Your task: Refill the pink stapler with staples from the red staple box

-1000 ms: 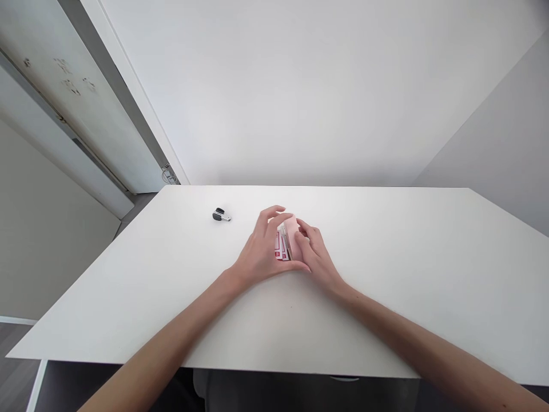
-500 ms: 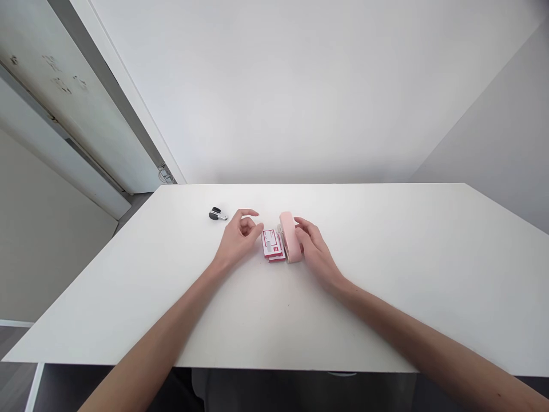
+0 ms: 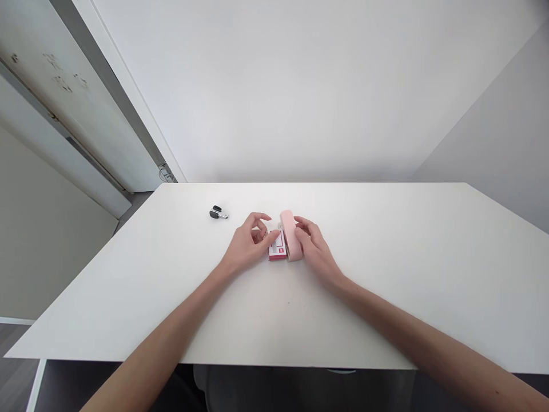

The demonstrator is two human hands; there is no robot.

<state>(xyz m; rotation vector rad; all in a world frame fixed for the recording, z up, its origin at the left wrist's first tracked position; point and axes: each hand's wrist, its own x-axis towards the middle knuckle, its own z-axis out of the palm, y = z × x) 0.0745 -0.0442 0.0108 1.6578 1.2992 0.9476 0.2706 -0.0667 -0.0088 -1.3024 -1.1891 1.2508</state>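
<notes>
A pink stapler [image 3: 290, 236] lies on its side on the white table [image 3: 386, 274], with my right hand [image 3: 315, 252] resting against its right side, fingers curled on it. Just left of it lies a small red-and-white box of staples [image 3: 277, 248]. My left hand [image 3: 251, 243] is over the box's left part, fingers bent and pinched at the box; whether it lifts anything I cannot tell.
A small black-and-silver staple remover [image 3: 218, 214] lies further left on the table. The table's far edge meets a white wall; a door frame [image 3: 128, 114] stands at the left. The near table edge runs across the bottom.
My left hand left the stapler, drew away to the left uncovering the red box, then came back onto the box. The right hand stayed on the stapler.
</notes>
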